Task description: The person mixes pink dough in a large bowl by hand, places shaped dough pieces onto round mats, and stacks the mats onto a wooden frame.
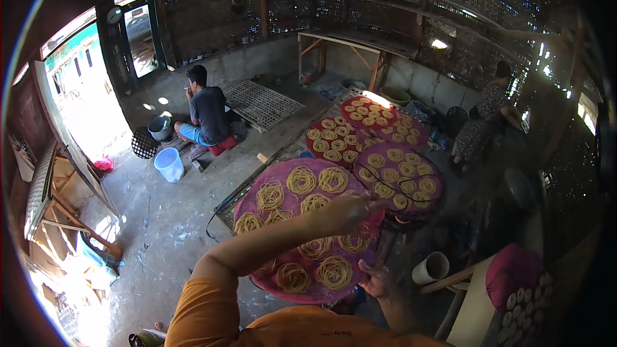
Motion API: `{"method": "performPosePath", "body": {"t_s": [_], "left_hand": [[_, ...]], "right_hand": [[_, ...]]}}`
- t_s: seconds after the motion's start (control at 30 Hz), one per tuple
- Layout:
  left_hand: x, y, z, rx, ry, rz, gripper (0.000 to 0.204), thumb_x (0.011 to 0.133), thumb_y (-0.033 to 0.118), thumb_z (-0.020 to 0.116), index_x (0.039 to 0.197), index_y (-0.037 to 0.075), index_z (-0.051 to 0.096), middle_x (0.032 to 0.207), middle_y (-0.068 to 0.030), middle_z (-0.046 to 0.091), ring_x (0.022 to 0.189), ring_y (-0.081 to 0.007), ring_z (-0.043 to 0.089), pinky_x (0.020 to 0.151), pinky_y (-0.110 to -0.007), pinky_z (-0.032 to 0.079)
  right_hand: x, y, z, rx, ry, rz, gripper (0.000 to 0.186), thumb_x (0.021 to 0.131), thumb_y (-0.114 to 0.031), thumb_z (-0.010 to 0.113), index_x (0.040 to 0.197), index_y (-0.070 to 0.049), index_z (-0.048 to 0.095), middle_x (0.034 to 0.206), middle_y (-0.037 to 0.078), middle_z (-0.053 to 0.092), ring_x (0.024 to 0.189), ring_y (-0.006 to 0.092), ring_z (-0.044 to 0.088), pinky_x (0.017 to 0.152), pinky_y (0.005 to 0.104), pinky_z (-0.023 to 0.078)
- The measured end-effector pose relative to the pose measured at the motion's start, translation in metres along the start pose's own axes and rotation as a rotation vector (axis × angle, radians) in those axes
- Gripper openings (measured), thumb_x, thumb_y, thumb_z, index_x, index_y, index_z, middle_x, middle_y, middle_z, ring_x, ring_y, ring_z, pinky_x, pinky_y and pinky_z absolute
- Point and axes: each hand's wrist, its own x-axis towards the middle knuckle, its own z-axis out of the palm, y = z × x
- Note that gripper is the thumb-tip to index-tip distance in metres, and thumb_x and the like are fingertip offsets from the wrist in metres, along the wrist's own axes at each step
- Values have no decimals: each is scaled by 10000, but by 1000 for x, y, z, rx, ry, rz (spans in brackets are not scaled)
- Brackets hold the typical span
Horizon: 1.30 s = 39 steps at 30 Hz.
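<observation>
A large round pink tray (273,172) lies in front of me with several coiled nests of yellow noodles (301,180) spread over it. My left arm reaches across the tray from the left. My left hand (350,212) is over its far right side, with fingers smeared by motion; whether they hold anything does not show. At the near right edge, my right hand (375,280) grips the tray's rim, thumb towards the top side. Part of the tray and some nests are hidden under my left forearm.
More round trays of noodle nests (398,177) lie beyond. A seated person (209,112) is at the left near a white bucket (169,165); another person (485,115) bends at the far right. A pale container (430,268) and a wooden stand (472,299) are on my right.
</observation>
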Motion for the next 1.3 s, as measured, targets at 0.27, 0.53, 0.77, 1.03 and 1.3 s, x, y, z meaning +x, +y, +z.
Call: {"method": "performPosePath", "body": {"t_s": [0.27, 0.53, 0.77, 1.03, 1.3], "left_hand": [[17, -44, -25, -772, 80, -340, 318, 902, 315, 545, 1147, 113, 540, 956, -34, 616, 844, -132, 596, 680, -276, 497], [-133, -68, -115, -1145, 867, -603, 341, 910, 248, 524, 1188, 56, 473, 1122, -115, 583, 936, -183, 602, 761, -300, 521], [-308, -33, 19, -1111, 502, -1197, 386, 879, 394, 573, 1074, 62, 587, 977, -43, 636, 875, -153, 616, 725, -293, 508], [-280, 8, 32, -1925, 812, -907, 454, 951, 284, 424, 1312, 9, 416, 1281, -146, 514, 1127, -266, 542, 966, -427, 444], [-239, 11, 13, -2018, 984, -774, 660, 929, 548, 336, 1382, 68, 325, 1358, -174, 427, 1204, -335, 466, 991, -505, 402]], "right_hand": [[-7, 2, -12, 29, 35, -12, 376, 905, -73, 552, 1258, -118, 433, 1132, 53, 572, 1022, 171, 586, 882, 358, 509], [-12, -11, -12, 181, 173, -106, 360, 906, -60, 533, 1253, -48, 436, 1154, 72, 566, 1058, 204, 570, 905, 385, 492], [-22, -35, -23, -127, 143, -171, 447, 913, -91, 519, 1330, -45, 363, 1270, 121, 496, 1164, 249, 502, 962, 428, 458], [-10, -42, -44, -1565, -219, -612, 431, 936, -132, 504, 1337, -49, 371, 1274, 95, 497, 1134, 206, 525, 939, 333, 439], [8, -41, 7, -120, 183, 22, 614, 868, -170, 622, 1393, -127, 306, 1311, 130, 450, 1161, 265, 497, 921, 415, 469]]}}
